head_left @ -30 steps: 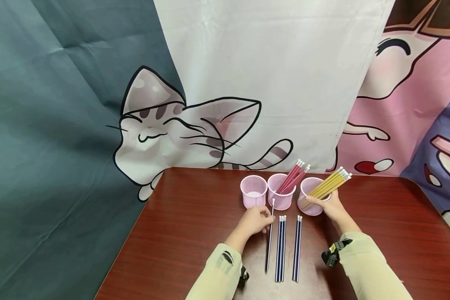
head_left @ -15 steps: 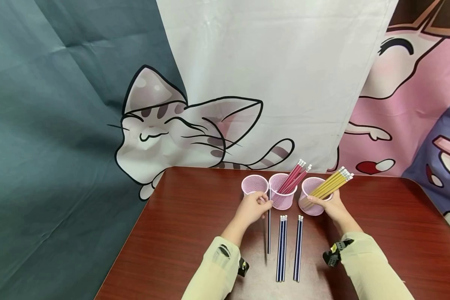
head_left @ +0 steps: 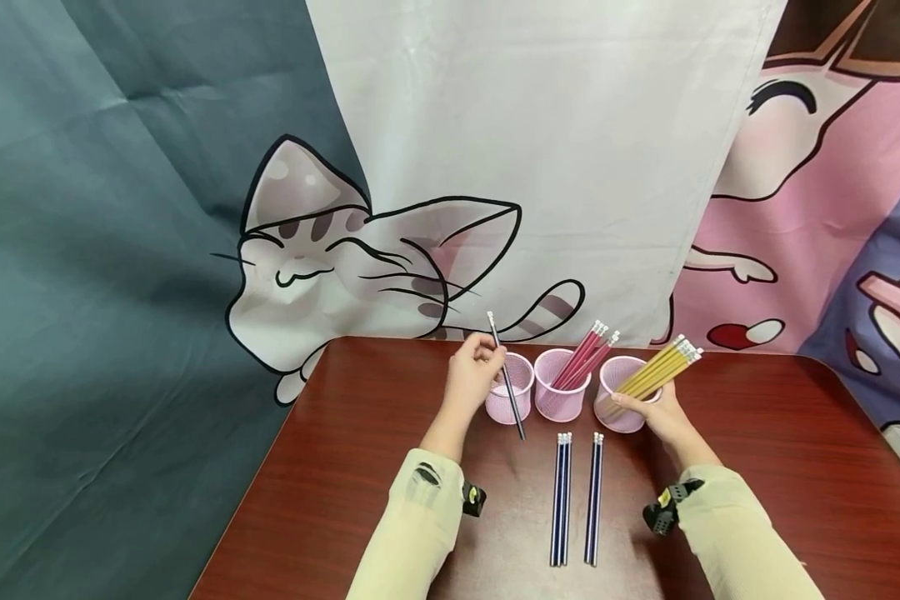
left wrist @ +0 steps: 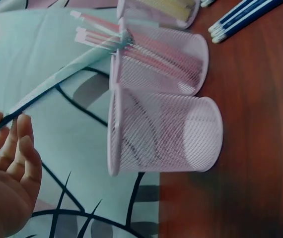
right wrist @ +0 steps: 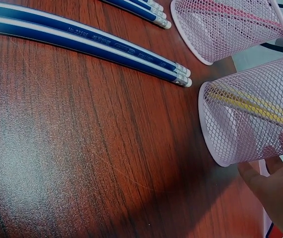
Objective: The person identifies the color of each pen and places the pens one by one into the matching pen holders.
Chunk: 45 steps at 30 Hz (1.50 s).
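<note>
Closest to the person, a blue trio of pencils (head_left: 561, 500) lies near a blue pair (head_left: 593, 500) on the table (head_left: 345, 467), and just past them the right hand (head_left: 663, 412) curls round the right cup (head_left: 621, 421) with its yellow pencils (head_left: 654, 372). Now the left hand (head_left: 474, 372), farther over, pinches a single pencil (head_left: 507, 382) across the front of the left cup (head_left: 498, 410); best, I'd say, to raise that low end clear of the rim, then bring it upright over the mouth! It's slim, straight and dark, leaning, pale eraser end up, before the cat backdrop (head_left: 292, 275).
</note>
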### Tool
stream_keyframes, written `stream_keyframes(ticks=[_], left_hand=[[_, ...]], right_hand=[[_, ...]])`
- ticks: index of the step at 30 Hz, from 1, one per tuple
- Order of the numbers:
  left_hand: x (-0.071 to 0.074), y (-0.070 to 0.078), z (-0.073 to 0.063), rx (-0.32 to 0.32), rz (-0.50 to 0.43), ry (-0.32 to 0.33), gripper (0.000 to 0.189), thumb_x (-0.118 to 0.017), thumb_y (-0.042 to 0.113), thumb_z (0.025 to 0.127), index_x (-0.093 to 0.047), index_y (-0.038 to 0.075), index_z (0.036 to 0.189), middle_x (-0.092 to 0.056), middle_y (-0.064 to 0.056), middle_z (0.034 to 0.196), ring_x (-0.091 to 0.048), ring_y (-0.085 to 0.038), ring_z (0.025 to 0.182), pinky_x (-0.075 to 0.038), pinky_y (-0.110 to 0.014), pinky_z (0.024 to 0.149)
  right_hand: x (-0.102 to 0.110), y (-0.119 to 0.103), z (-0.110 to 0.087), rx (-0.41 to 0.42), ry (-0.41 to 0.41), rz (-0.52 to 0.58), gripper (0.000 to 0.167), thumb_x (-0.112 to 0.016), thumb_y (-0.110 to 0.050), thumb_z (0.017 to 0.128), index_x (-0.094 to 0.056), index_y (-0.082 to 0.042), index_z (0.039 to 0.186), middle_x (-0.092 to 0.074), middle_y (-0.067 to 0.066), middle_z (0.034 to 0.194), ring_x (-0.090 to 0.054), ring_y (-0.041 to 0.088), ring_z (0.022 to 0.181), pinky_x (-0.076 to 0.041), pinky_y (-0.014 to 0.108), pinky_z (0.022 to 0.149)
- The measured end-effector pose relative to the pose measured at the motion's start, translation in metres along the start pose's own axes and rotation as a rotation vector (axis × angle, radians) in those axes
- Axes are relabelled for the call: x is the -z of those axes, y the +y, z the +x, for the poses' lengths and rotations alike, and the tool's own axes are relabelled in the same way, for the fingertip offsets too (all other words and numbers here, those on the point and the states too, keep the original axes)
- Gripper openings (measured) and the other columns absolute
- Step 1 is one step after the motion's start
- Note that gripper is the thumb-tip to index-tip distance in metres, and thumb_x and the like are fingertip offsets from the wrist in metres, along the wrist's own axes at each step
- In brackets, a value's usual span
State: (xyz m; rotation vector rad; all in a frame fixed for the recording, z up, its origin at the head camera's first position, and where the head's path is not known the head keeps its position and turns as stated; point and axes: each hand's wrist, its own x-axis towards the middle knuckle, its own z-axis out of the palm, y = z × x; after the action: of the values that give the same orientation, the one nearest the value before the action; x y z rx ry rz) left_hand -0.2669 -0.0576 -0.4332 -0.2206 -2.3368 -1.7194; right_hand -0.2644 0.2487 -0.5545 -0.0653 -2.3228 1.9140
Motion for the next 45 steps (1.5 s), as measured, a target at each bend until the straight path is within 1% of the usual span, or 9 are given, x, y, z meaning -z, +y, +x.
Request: stream_keyframes(ticks=[4,8,12,15,19,24,32,38,45], left_hand=[[0.008,0.002,0.009,-0.059,-0.020,0.110,0.013,-0.061,0.012,0.088,-0.056,0.004,0.098,-0.067,-0.013,0.077,-0.063,-0.033,0.062,-0.046,-0.023,0.051],[0.012,0.002,0.013,-0.102,-0.035,0.206,0.016,-0.060,0.013,0.089,-0.055,0.003,0.100,-0.066,-0.012,0.081,-0.063,-0.024,0.062,-0.049,-0.023,0.056],[0.011,-0.006,0.015,-0.114,-0.017,0.260,0.015,-0.061,0.013,0.088,-0.055,0.002,0.096,-0.064,-0.011,0.083,-0.064,-0.017,0.066,-0.051,-0.026,0.060],[0.008,-0.018,0.014,-0.087,0.023,0.270,0.014,-0.063,0.012,0.087,-0.055,0.002,0.092,-0.064,-0.010,0.083,-0.064,-0.016,0.068,-0.050,-0.026,0.061],[0.001,-0.035,0.009,-0.045,0.068,0.252,0.015,-0.064,0.010,0.085,-0.055,0.002,0.094,-0.066,-0.010,0.083,-0.064,-0.017,0.070,-0.051,-0.025,0.062],[-0.008,-0.051,0.003,-0.007,0.109,0.222,0.016,-0.064,0.010,0.083,-0.055,0.004,0.095,-0.068,-0.008,0.083,-0.064,-0.016,0.072,-0.052,-0.026,0.064],[-0.009,-0.053,-0.003,0.038,0.257,0.219,0.015,-0.067,0.018,0.081,-0.056,0.012,0.090,-0.070,0.001,0.081,-0.064,-0.011,0.071,-0.050,-0.031,0.067],[-0.009,-0.058,-0.004,0.053,0.254,0.227,0.013,-0.066,0.020,0.083,-0.061,0.011,0.091,-0.071,0.001,0.083,-0.066,-0.014,0.075,-0.050,-0.035,0.070],[-0.010,-0.067,-0.002,0.019,0.228,0.288,0.015,-0.067,0.020,0.083,-0.067,0.006,0.087,-0.068,-0.005,0.078,-0.060,-0.023,0.081,-0.046,-0.035,0.073]], right_hand=[[-0.003,-0.022,-0.010,-0.042,-0.018,-0.011,0.086,-0.075,-0.022,0.077,-0.014,-0.002,0.134,-0.030,0.019,0.129,-0.034,0.021,0.115,-0.023,0.032,0.101],[-0.006,-0.037,-0.016,-0.088,-0.030,-0.005,0.086,-0.072,-0.017,0.080,-0.009,0.000,0.136,-0.024,0.025,0.135,-0.025,0.031,0.123,-0.016,0.043,0.107],[-0.006,-0.041,-0.017,-0.109,-0.033,-0.005,0.086,-0.070,-0.015,0.082,-0.006,0.000,0.137,-0.022,0.026,0.137,-0.023,0.032,0.125,-0.014,0.046,0.107],[-0.005,-0.040,-0.017,-0.118,-0.036,-0.010,0.086,-0.070,-0.015,0.082,-0.006,0.000,0.137,-0.021,0.026,0.137,-0.023,0.033,0.125,-0.014,0.047,0.107],[-0.005,-0.038,-0.017,-0.116,-0.035,-0.020,0.087,-0.070,-0.017,0.082,-0.006,0.000,0.137,-0.021,0.026,0.137,-0.022,0.033,0.125,-0.014,0.048,0.107],[-0.006,-0.037,-0.016,-0.091,-0.026,-0.008,0.083,-0.070,-0.014,0.081,-0.010,0.000,0.137,-0.028,0.023,0.133,-0.030,0.026,0.119,-0.019,0.041,0.105],[-0.005,-0.038,-0.016,-0.089,-0.039,0.009,0.081,-0.069,-0.012,0.082,-0.010,-0.002,0.137,-0.029,0.021,0.133,-0.032,0.024,0.118,-0.020,0.039,0.104],[-0.005,-0.038,-0.016,-0.073,-0.033,0.001,0.080,-0.070,-0.011,0.081,-0.012,0.000,0.136,-0.032,0.021,0.131,-0.034,0.022,0.115,-0.022,0.035,0.101],[-0.005,-0.038,-0.016,-0.073,-0.032,0.005,0.080,-0.070,-0.011,0.082,-0.012,0.000,0.136,-0.030,0.023,0.132,-0.033,0.024,0.116,-0.020,0.039,0.104]])
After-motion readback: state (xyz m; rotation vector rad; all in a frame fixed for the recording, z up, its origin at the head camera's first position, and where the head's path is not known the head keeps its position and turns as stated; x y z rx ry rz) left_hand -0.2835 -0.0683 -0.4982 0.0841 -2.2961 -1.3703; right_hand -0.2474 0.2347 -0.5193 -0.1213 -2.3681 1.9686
